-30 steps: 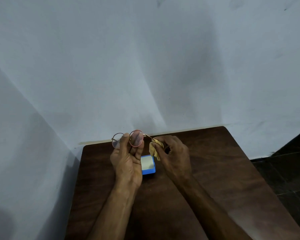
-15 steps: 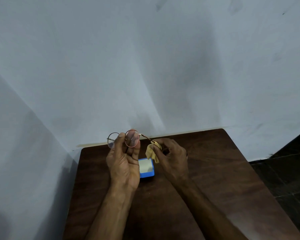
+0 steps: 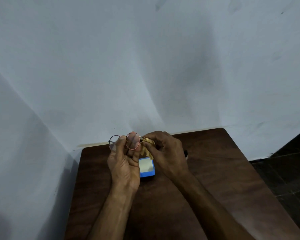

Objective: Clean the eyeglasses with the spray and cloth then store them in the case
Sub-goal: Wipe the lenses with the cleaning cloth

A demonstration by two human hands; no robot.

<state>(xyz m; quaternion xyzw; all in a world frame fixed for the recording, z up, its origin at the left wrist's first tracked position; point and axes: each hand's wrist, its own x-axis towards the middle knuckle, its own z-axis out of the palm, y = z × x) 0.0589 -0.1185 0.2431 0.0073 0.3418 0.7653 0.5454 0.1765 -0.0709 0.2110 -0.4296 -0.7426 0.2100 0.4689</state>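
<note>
Your left hand (image 3: 124, 163) grips the glasses (image 3: 124, 142) by the bridge, above the table's (image 3: 223, 179) far edge. Your right hand (image 3: 164, 153) pinches the cloth (image 3: 146, 149) at the right hinge. Rub gently; the case (image 3: 146, 168) waits open below.

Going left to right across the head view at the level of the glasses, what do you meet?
Wall → left lens of the eyeglasses → left hand pinching the bridge → right lens → yellow cloth → right hand → bare brown table.
</note>
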